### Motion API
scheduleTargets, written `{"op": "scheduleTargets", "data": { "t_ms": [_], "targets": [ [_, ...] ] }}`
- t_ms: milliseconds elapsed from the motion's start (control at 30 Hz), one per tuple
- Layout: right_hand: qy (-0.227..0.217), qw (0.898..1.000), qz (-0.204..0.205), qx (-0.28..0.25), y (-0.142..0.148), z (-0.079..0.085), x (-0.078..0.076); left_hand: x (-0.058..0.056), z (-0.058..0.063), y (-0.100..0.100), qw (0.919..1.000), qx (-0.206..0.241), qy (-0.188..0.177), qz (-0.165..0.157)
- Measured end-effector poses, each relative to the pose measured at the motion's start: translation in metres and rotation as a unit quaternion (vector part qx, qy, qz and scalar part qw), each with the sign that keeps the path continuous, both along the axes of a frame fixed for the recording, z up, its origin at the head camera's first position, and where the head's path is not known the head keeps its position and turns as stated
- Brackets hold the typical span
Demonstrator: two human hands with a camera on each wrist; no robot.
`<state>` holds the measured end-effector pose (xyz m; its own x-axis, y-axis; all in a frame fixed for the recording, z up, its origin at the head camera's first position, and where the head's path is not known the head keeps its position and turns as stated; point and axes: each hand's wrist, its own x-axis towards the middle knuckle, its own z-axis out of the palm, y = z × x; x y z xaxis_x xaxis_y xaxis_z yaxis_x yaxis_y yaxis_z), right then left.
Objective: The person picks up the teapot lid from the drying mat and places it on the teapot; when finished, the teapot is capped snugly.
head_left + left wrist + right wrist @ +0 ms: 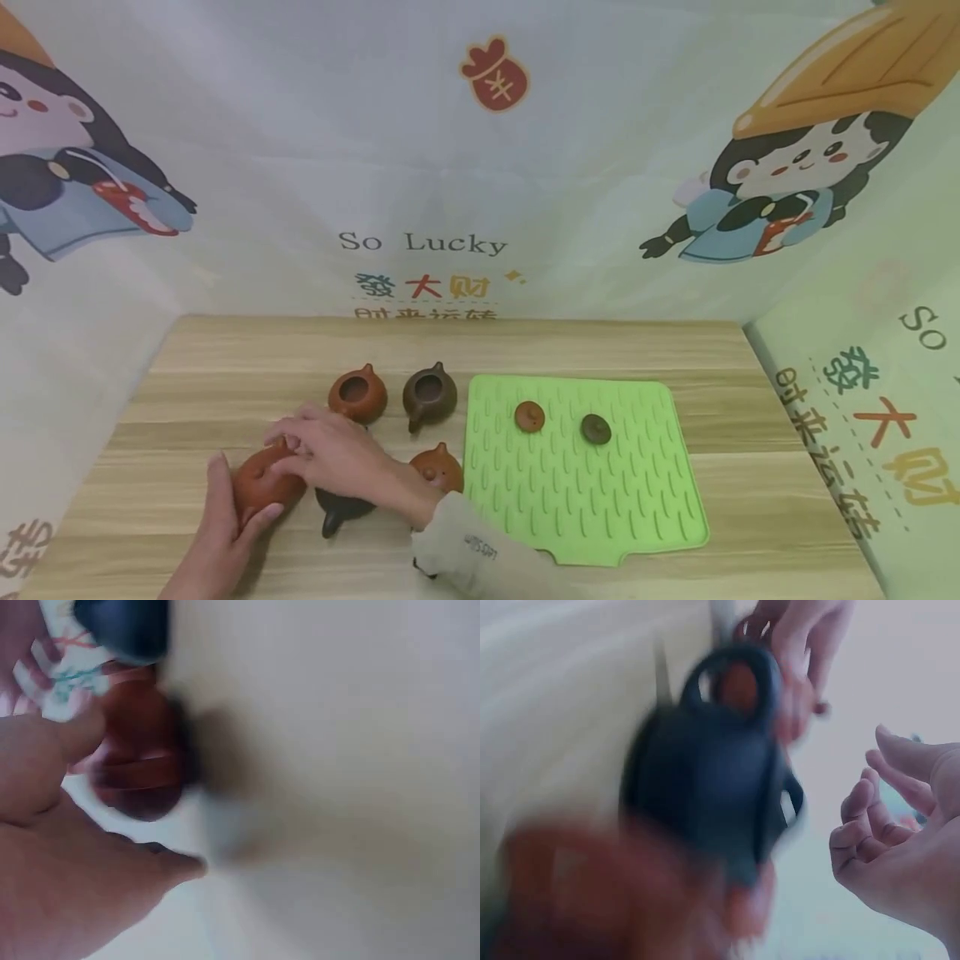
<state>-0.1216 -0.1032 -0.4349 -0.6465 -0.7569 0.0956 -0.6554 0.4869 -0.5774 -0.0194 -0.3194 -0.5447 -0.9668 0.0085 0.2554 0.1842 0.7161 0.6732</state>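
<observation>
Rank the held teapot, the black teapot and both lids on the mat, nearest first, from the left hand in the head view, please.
1. Held teapot, in the left hand
2. Black teapot, to its right
3. Reddish lid, on the green mat
4. Dark lid, right of the reddish lid

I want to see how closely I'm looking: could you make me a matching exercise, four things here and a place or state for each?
Things
1. Reddish teapot at far left
2. Green mat
3. Black teapot
4. Dark brown teapot

Places and states
A. Bears a reddish lid and a dark lid
B. Top uncovered, just left of the mat
C. Between thumb and fingers of the person's left grip
D. Partly hidden by the right arm in the head view

Right pairs: 1-C; 2-A; 3-D; 4-B
</observation>
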Motion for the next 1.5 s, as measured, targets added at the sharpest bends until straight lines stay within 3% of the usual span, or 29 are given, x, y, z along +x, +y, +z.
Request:
{"op": "scheduleTargets", "data": {
  "t_ms": [133,233,333,367,433,567,600,667,767,933,1133,1300,1500],
  "targets": [
    [0.0,0.995,-0.052,-0.085,0.061,0.005,-0.004,-0.004,0.041,0.023,0.9974,-0.004,-0.071,0.015],
    [-0.014,0.981,-0.115,-0.155,0.122,0.002,-0.006,-0.013,0.085,0.062,0.9945,0.004,-0.104,0.012],
    [-0.011,0.963,-0.202,-0.179,0.185,-0.01,-0.007,-0.027,0.109,0.105,0.9938,0.029,-0.107,0.001],
    [-0.006,0.957,-0.228,-0.177,0.206,-0.016,-0.008,-0.035,0.101,0.114,0.9939,0.035,-0.105,-0.001],
    [-0.006,0.943,-0.28,-0.179,0.245,-0.028,-0.008,-0.048,0.098,0.132,0.9927,0.055,-0.106,-0.012],
    [-0.002,0.923,-0.344,-0.17,0.305,-0.047,-0.004,-0.088,0.051,0.152,0.9951,0.072,-0.062,-0.027],
    [-0.007,0.92,-0.355,-0.167,0.315,-0.049,-0.002,-0.095,0.05,0.158,0.9946,0.076,-0.062,-0.033],
    [-0.019,0.918,-0.365,-0.154,0.33,-0.053,0.002,-0.113,0.03,0.165,0.9942,0.08,-0.06,-0.041],
    [-0.04,0.924,-0.352,-0.142,0.341,-0.057,0.006,-0.126,0.021,0.173,0.9913,0.089,-0.081,-0.052],
    [-0.045,0.938,-0.319,-0.127,0.343,-0.062,0.004,-0.132,0.018,0.181,0.9877,0.101,-0.104,-0.058],
    [-0.066,0.937,-0.321,-0.121,0.346,-0.058,0.0,-0.132,0.02,0.188,0.9842,0.108,-0.125,-0.064],
    [-0.083,0.94,-0.312,-0.109,0.35,-0.057,-0.003,-0.126,0.022,0.194,0.9835,0.136,-0.102,-0.061],
    [-0.083,0.946,-0.297,-0.101,0.352,-0.057,-0.004,-0.119,0.027,0.196,0.983,0.154,-0.095,-0.03]
  ]
}}
